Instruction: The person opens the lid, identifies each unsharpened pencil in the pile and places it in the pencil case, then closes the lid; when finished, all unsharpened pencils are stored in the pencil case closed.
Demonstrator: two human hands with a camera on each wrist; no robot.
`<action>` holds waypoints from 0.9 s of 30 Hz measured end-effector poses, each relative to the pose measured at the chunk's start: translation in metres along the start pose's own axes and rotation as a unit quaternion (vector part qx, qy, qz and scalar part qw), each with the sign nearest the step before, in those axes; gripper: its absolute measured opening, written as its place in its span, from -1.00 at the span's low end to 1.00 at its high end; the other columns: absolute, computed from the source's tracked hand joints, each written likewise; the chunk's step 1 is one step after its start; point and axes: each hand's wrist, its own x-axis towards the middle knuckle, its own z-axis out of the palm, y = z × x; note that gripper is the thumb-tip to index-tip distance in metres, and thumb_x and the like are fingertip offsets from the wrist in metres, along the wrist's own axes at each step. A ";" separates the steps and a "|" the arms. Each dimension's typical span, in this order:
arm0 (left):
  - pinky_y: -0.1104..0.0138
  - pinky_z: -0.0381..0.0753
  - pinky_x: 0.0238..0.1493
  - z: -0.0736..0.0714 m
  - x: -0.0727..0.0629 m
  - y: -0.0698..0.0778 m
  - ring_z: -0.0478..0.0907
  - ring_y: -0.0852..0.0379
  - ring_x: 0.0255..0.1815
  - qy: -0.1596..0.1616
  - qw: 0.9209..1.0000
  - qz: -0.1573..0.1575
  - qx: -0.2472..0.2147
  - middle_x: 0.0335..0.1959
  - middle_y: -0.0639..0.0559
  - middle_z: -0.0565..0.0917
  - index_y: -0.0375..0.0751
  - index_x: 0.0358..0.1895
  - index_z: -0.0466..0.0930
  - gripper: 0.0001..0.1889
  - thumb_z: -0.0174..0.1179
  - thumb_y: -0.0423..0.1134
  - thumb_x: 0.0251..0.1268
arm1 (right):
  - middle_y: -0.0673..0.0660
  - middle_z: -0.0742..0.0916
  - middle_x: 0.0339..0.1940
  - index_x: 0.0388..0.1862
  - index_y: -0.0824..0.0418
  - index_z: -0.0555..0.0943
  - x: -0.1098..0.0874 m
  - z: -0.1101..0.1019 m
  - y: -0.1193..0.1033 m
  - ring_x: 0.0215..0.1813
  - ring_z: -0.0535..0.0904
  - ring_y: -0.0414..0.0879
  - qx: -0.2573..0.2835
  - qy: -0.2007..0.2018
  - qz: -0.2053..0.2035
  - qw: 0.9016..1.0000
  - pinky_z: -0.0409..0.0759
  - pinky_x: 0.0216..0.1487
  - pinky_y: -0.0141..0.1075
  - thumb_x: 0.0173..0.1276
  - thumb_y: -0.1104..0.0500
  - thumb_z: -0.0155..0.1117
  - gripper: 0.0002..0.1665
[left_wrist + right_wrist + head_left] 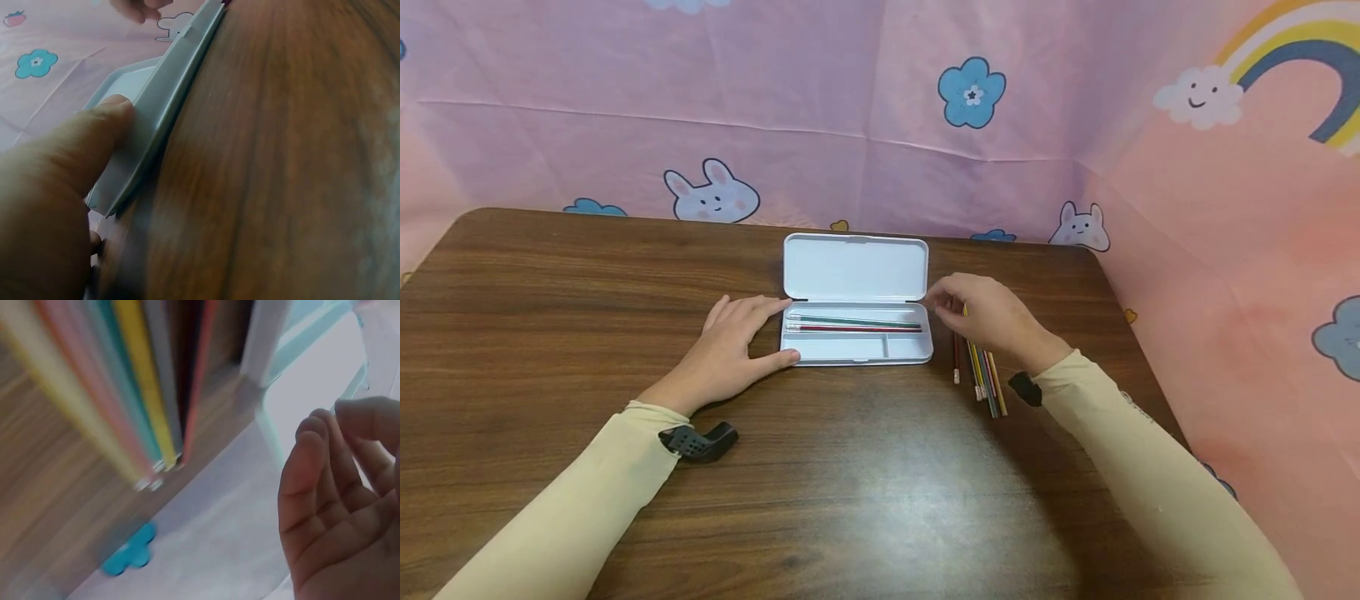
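An open white pencil case [850, 348] stands on the table, its lid [855, 267] tilted back. Inside lie a red pencil [857, 329] and a green pencil [857, 321], side by side in the long rear compartment. My left hand [722, 350] steadies the case's left end, fingers extended; in the left wrist view its thumb [106, 125] rests on the rim. Just beyond the case's right end hovers my right hand [988, 312], fingers loosely bent. Nothing shows between those fingertips [306, 450] in the right wrist view. Beneath this hand lie several coloured pencils [988, 379], partly hidden.
The brown wooden table [820, 467] runs up to a pink and purple printed cloth [820, 108] at the back and right. One red pencil [957, 358] lies slightly apart from the others, close to the case's right end.
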 end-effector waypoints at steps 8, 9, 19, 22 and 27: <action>-0.16 -0.28 0.63 -0.002 -0.001 0.001 0.10 -0.25 0.62 -0.005 1.000 -0.005 0.008 0.56 -0.17 0.31 -0.01 0.61 0.24 -0.12 0.29 0.28 0.35 | 0.21 0.75 -0.07 0.09 0.32 0.65 -0.030 -0.004 0.038 -0.04 0.69 0.08 0.060 0.012 0.124 0.990 0.68 0.03 -0.01 0.45 0.30 0.30 -0.73; -0.16 -0.28 0.63 -0.002 -0.001 0.001 0.10 -0.25 0.61 -0.005 1.000 -0.006 0.008 0.56 -0.17 0.31 -0.01 0.61 0.24 -0.12 0.29 0.28 0.35 | 0.22 0.74 -0.05 0.11 0.32 0.64 -0.033 -0.002 0.041 -0.02 0.69 0.09 0.066 0.002 0.137 0.988 0.66 0.06 0.00 0.45 0.28 0.31 -0.71; -0.18 -0.27 0.62 0.000 0.000 0.003 0.10 -0.25 0.61 -0.006 1.000 0.000 0.005 0.56 -0.15 0.32 -0.01 0.61 0.23 -0.12 0.28 0.29 0.35 | 0.20 0.72 -0.08 0.17 0.30 0.58 -0.062 0.009 0.055 -0.03 0.64 0.07 0.094 -0.039 0.191 0.976 0.60 -0.08 -0.11 0.45 0.18 0.37 -0.61; -0.19 -0.28 0.62 0.000 0.000 0.004 0.11 -0.27 0.61 -0.007 1.000 0.000 0.004 0.56 -0.17 0.32 -0.02 0.61 0.23 -0.12 0.28 0.29 0.35 | 0.18 0.71 -0.11 0.18 0.29 0.57 -0.067 0.010 0.056 -0.09 0.61 0.04 0.090 -0.042 0.201 0.975 0.57 -0.15 -0.18 0.44 0.17 0.38 -0.60; -0.17 -0.29 0.62 0.000 0.000 0.003 0.08 -0.24 0.62 -0.007 1.000 -0.005 0.001 0.57 -0.14 0.31 0.01 0.62 0.23 -0.13 0.28 0.29 0.35 | 0.20 0.70 -0.12 0.19 0.30 0.58 -0.068 0.010 0.059 -0.12 0.59 0.05 0.084 -0.041 0.202 0.975 0.56 -0.18 -0.19 0.43 0.19 0.38 -0.59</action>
